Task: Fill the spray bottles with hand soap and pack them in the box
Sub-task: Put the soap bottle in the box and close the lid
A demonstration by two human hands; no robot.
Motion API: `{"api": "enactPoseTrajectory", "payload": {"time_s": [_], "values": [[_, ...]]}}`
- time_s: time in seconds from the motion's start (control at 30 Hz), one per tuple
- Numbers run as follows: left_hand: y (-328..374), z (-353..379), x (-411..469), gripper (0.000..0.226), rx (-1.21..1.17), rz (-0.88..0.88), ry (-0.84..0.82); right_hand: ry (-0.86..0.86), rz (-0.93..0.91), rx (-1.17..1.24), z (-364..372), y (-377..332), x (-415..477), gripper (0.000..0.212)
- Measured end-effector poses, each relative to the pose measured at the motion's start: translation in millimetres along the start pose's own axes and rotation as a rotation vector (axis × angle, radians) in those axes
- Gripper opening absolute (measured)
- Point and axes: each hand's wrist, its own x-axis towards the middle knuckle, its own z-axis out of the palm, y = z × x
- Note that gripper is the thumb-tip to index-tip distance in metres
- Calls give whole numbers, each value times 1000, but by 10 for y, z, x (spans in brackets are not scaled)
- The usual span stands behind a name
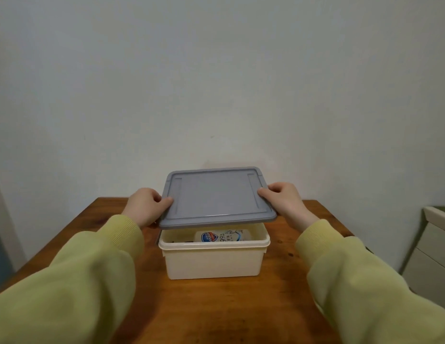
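1. Between the two hands, a grey lid [216, 194] hangs level over the box [214, 261], its near edge clear of the rim, so a gap shows at the front.
2. Left hand [144, 207] grips the lid's left edge: the thumb [167, 201] lies on top and the fingers curl under, out of sight.
3. Right hand [283, 199] grips the right edge the same way, with its thumb [262, 192] on top near the far corner and its fingers curled round the rim.
4. Below the hands, the cream box stands upright on a wooden table [216, 306], roughly midway between the wrists.
5. Through the gap a white bottle [222, 236] with a blue label lies on its side inside the box, under the lid's near edge.
6. A small dark thing sits just left of the bottle in the box; it is too hidden to tell what it is.
7. Whether the lid's far edge touches the box cannot be told, since the lid itself hides it.
8. Yellow-green sleeves [75, 281] cover both arms down to the wrists.
9. Right of the right arm, beyond the table's edge, stands a pale cabinet [435, 249].
10. Beyond the hands rises a plain, pale wall [216, 83].
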Motion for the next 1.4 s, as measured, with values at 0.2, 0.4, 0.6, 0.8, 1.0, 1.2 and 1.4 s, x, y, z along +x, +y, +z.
{"api": "enactPoseTrajectory", "payload": {"time_s": [0.2, 0.4, 0.6, 0.8, 1.0, 1.2, 1.4], "values": [[-37, 127, -68, 31, 118, 10, -30, -15, 36, -144, 104, 230, 21, 22], [-122, 220, -64, 30, 170, -17, -60, -16, 66, -280, 160, 397, 45, 28], [-158, 321, -30, 27, 228, -42, -69, -23, 77, -345, 211, 514, 61, 34], [-190, 368, 8, 28, 254, -58, -77, -59, 106, -358, 271, 590, 103, 35], [-203, 450, -23, 28, 254, -78, -92, -97, 52, -407, 305, 544, 72, 40], [-162, 455, -14, 51, 365, 180, -237, -144, -24, -645, 297, 526, 130, 33], [-113, 444, -34, 38, 471, 221, -295, -153, -42, -772, 337, 539, 195, 28]]}}
